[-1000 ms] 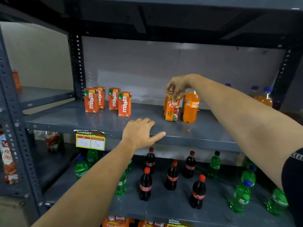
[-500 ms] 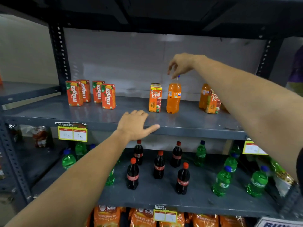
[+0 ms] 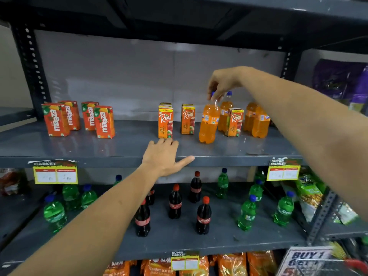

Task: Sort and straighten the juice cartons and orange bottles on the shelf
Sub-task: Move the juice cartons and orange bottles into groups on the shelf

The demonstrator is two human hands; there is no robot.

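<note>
The right hand (image 3: pixel 221 84) had its fingertips pinched narrow on the cap of the front orange bottle (image 3: pixel 209 122), gripping it from directly above. That bottle stood on the shelf (image 3: pixel 99 148) with its long axis near vertical, the neck tilted slightly toward 1 o'clock. The left hand (image 3: pixel 165 156) lay flat and spread wide on the shelf's front edge, holding nothing.

From the left hand, the held bottle lay toward 1 o'clock; the right hand was plainly the nearer, being already on it. Three more orange bottles (image 3: pixel 256 122) stood at 3 o'clock of the held one, with one apple carton (image 3: pixel 235 122) wedged among them. Two further apple cartons (image 3: pixel 187 119) stood at 9 o'clock of the bottle, one directly beyond the left fingertips. Four red cartons (image 3: pixel 79 118) stood well apart at the far left.

Judgement: sorting was partly done; the wedged carton remained out of place, and the coming move likely called for a straight lift along the bottle's axis.
</note>
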